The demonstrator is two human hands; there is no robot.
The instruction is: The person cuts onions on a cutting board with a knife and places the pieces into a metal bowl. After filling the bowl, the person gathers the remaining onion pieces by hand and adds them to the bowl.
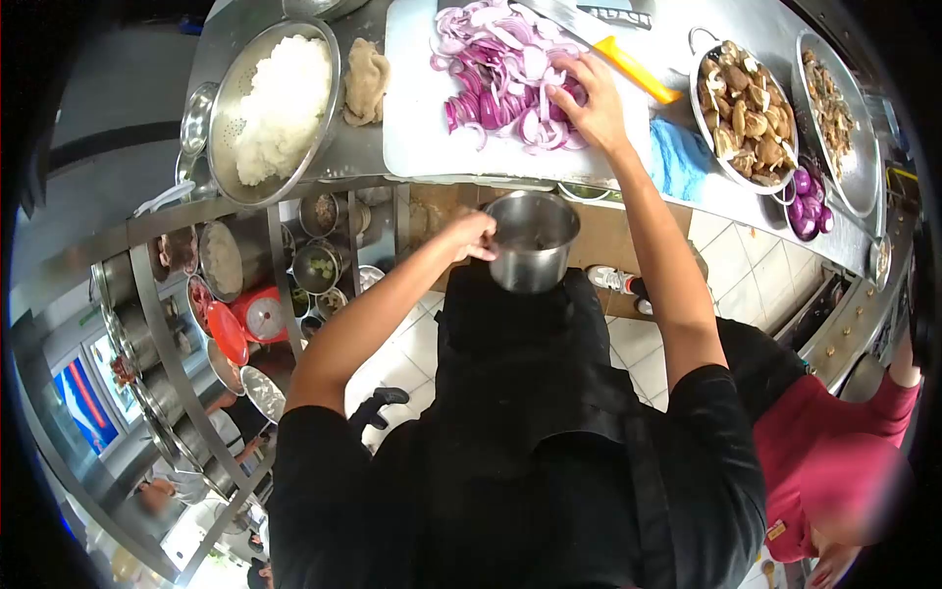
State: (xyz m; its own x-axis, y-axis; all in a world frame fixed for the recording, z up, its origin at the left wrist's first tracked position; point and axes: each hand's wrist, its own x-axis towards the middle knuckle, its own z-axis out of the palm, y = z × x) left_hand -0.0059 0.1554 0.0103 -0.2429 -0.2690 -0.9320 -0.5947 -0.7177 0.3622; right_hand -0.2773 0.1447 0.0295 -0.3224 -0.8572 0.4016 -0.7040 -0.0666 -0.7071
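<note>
My left hand (471,237) grips the rim of a steel pot (533,257), which hangs just below the counter's front edge. Its inside looks dark, and I cannot make out what it holds. Over the white cutting board (412,118), my right hand (592,103) rests on the right side of a heap of sliced red onion (500,69), fingers curved and apart. A knife with a yellow handle (636,69) lies at the board's upper right, beyond that hand.
Left of the board are a grey-brown cloth (366,83) and a colander of white food (285,108). To the right lie a blue cloth (677,157), a colander of mushrooms (751,113) and whole red onions (809,204). A person in a red shirt (824,452) stands close on the right.
</note>
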